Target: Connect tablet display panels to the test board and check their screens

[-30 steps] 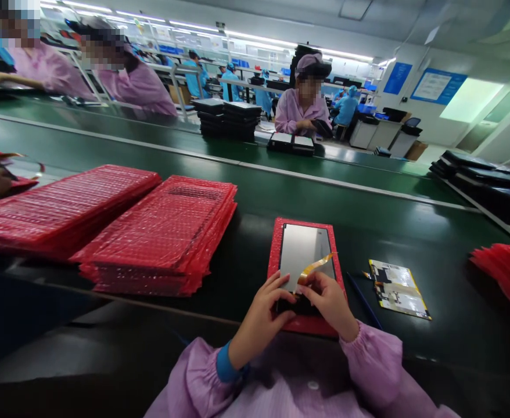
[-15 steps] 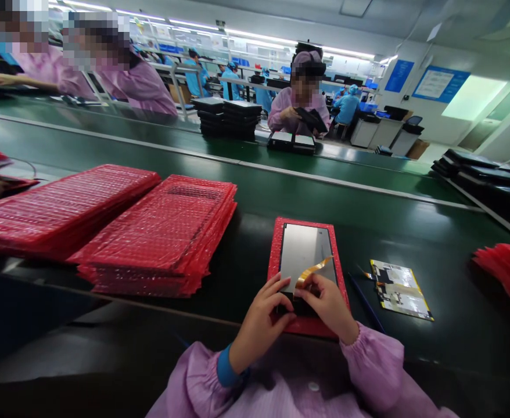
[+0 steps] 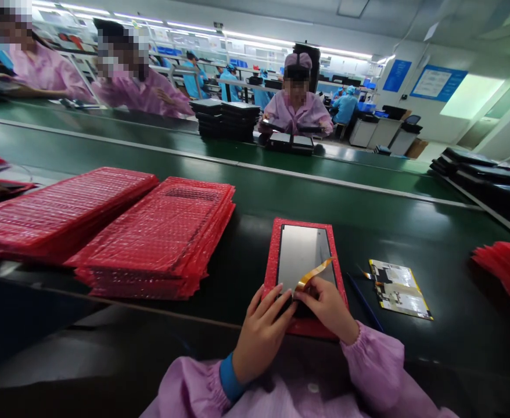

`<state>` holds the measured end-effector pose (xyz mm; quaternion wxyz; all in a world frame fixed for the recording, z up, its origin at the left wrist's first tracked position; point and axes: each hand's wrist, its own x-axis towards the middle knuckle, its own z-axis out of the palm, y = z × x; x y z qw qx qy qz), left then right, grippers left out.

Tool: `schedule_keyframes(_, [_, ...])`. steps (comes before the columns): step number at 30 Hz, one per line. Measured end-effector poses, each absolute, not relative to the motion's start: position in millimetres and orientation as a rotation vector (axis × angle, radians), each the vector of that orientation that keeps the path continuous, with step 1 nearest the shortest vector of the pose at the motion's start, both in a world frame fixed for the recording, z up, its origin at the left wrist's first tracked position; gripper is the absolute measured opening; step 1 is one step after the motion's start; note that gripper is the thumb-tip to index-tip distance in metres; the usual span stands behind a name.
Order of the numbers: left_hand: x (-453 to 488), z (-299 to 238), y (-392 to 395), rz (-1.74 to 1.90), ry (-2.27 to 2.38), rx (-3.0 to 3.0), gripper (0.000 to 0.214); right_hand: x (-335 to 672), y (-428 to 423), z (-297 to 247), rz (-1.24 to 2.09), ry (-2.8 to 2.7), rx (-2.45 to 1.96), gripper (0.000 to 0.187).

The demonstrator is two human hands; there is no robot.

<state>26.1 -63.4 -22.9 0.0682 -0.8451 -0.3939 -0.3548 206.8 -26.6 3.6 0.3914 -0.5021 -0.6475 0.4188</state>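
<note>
A display panel (image 3: pixel 305 249) with a silvery back lies on a red bubble-wrap sheet (image 3: pixel 273 255) in front of me. An orange flat flex cable (image 3: pixel 313 274) rises at a slant from the panel's near end. My right hand (image 3: pixel 324 305) pinches this cable close to its base. My left hand (image 3: pixel 264 331) rests at the panel's near left corner, its fingers stretched out over the edge and its fingertips close to the right hand's. The panel's near edge is partly hidden beneath both hands.
Red bubble-wrap bags are piled in stacks (image 3: pixel 163 226) on the left; more red wrap (image 3: pixel 507 270) sits at far right. A dark blue pen-like tool (image 3: pixel 365 302) and a battery pack (image 3: pixel 401 288) lie right of the panel. Co-workers sit across the green conveyor (image 3: pixel 281 191).
My left hand has turned and its fingers, curled before, now stretch forward over the panel's left corner. The right hand keeps its pinch on the cable. The co-worker opposite has lowered their hands.
</note>
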Motion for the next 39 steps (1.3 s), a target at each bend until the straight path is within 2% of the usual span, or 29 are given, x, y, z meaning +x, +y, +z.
schedule_keyframes(7, [23, -19, -57, -0.866, -1.290, -2.689, 0.040, 205, -26, 0, 0.927, -1.706, -1.293, 0.010])
schedule_keyframes(11, [20, -20, -52, -0.894, -1.426, -2.850, 0.040, 206, -30, 1, 0.843, -1.722, -1.276, 0.010])
schedule_keyframes(13, [19, -21, -51, -0.972, -1.591, -2.849, 0.051, 210, -36, 0, 0.722, -1.761, -1.290, 0.013])
schedule_keyframes(17, [16, -19, -45, -1.008, -1.932, -2.778, 0.085, 219, -50, -7, 0.265, -1.962, -1.462, 0.030])
schedule_keyframes(23, [14, -15, -39, -1.097, -1.877, -2.895, 0.086, 221, -61, -16, 0.026, -2.206, -1.523, 0.066])
schedule_keyframes(25, [15, -14, -41, -1.138, -1.857, -2.874, 0.087, 220, -62, -18, 0.007, -2.195, -1.516, 0.072])
schedule_keyframes(29, [17, -7, -42, -1.018, -1.804, -2.959, 0.089, 223, -59, -27, -0.077, -2.120, -1.493, 0.068])
schedule_keyframes(32, [16, 0, -40, -0.839, -1.785, -3.031, 0.076, 231, -58, -29, -0.242, -2.027, -1.391, 0.075])
schedule_keyframes(34, [15, 3, -40, -0.828, -1.785, -3.019, 0.069, 240, -61, -24, -0.269, -1.884, -1.304, 0.068])
schedule_keyframes(37, [14, 9, -42, -1.107, -1.764, -3.021, 0.063, 257, -73, -10, -0.157, -1.552, -1.380, 0.044])
schedule_keyframes(39, [16, 13, -42, -1.505, -1.791, -3.048, 0.062, 272, -81, -2, -0.090, -1.363, -1.501, 0.035])
